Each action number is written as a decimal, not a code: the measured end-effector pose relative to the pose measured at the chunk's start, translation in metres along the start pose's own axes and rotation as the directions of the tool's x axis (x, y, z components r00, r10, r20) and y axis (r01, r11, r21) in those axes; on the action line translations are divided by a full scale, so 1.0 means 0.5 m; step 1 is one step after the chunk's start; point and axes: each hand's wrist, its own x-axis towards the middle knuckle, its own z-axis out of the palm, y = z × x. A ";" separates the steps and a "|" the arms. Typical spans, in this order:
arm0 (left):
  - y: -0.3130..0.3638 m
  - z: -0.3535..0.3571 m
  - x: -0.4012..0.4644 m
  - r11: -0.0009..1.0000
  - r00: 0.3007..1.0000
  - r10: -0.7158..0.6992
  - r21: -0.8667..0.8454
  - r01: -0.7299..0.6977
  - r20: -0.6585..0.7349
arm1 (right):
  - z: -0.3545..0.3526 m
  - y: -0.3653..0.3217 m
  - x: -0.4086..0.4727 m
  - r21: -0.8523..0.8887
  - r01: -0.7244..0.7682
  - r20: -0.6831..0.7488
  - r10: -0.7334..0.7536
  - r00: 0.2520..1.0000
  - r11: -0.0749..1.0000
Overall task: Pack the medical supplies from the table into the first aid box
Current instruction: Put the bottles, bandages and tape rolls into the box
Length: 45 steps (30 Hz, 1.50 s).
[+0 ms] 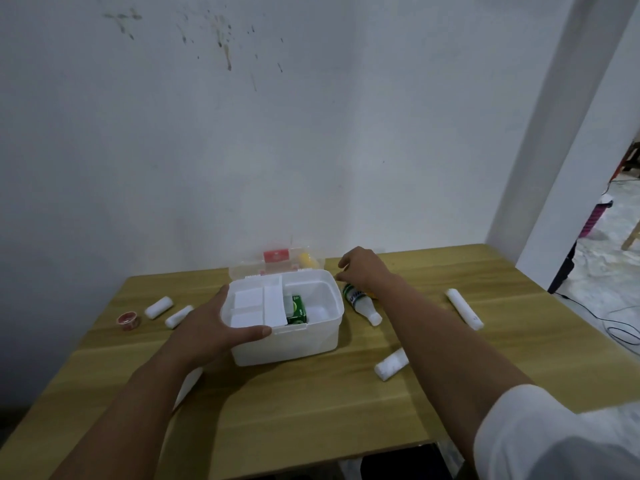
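Observation:
The white first aid box [304, 344] stands open mid-table with its clear lid [277, 263] raised at the back. Inside lie a white divider tray [256, 303] and a green carton [296, 309]. My left hand [221, 327] grips the box's front left rim, thumb along the edge. My right hand [363, 268] is just right of the box, fingers curled down over the green end of a white bottle [362, 303] lying on its side; whether they hold it is hidden. White gauze rolls lie at left [158, 307] [178, 316] and front right [391, 363].
A long white roll [464, 308] lies at the far right of the wooden table [311, 410]. A small red tub [129, 320] sits at far left. A yellow item [308, 259] shows through the lid. The wall is right behind; cables trail on the floor at right.

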 end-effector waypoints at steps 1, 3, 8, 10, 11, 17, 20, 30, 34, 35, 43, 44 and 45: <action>-0.002 0.001 0.002 1.000 1.000 -0.001 0.002 0.001 -0.003 | 0.012 -0.008 0.005 -0.014 -0.002 0.018 0.003 1.000 1.000; -0.008 0.001 0.003 1.000 1.000 0.000 0.013 0.000 -0.011 | 0.035 -0.024 0.020 -0.083 -0.020 0.045 0.023 0.999 0.996; -0.003 0.009 0.008 1.000 0.999 -0.004 -0.002 0.004 -0.037 | 0.071 -0.055 0.038 -0.204 -0.036 0.027 0.043 0.999 0.978; -0.003 0.009 0.009 1.000 0.999 -0.010 0.002 0.010 -0.048 | 0.078 -0.054 0.045 -0.176 -0.060 -0.004 0.060 0.998 0.983; -0.004 0.008 0.008 1.000 0.999 -0.008 0.005 0.008 -0.051 | 0.080 -0.051 0.050 -0.138 -0.067 -0.016 0.066 0.998 0.988; -0.004 0.009 0.007 1.000 0.998 0.013 -0.013 -0.014 -0.058 | 0.024 -0.025 0.053 0.178 -0.033 -0.175 0.064 0.983 0.983; -0.010 0.008 0.009 0.999 0.999 0.021 -0.028 -0.022 -0.033 | -0.029 -0.021 0.050 0.218 -0.034 -0.217 0.082 0.973 0.975; 0.018 0.036 0.054 0.999 0.999 0.026 -0.044 -0.026 0.019 | -0.220 -0.066 -0.010 0.218 0.175 -0.324 -0.098 0.941 0.960; 0.022 0.039 0.065 0.999 0.999 0.030 -0.020 -0.029 0.045 | -0.243 -0.108 -0.046 0.210 0.221 -0.172 -0.187 0.967 0.952; 0.022 0.039 0.064 0.999 0.998 0.036 -0.020 -0.035 0.045 | -0.242 -0.117 -0.053 0.194 0.227 -0.126 -0.205 0.971 0.954; 0.029 0.048 0.063 0.998 0.998 0.051 -0.023 -0.050 0.026 | -0.157 -0.123 -0.071 -0.061 0.276 0.052 -0.273 0.961 0.959; 0.027 0.048 0.063 0.998 0.998 0.050 -0.024 -0.050 0.026 | -0.143 -0.118 -0.070 -0.074 0.273 0.061 -0.269 0.961 0.959; 0.024 0.047 0.061 0.998 0.998 0.048 -0.027 -0.048 0.028 | -0.131 -0.114 -0.069 -0.079 0.267 0.069 -0.262 0.963 0.960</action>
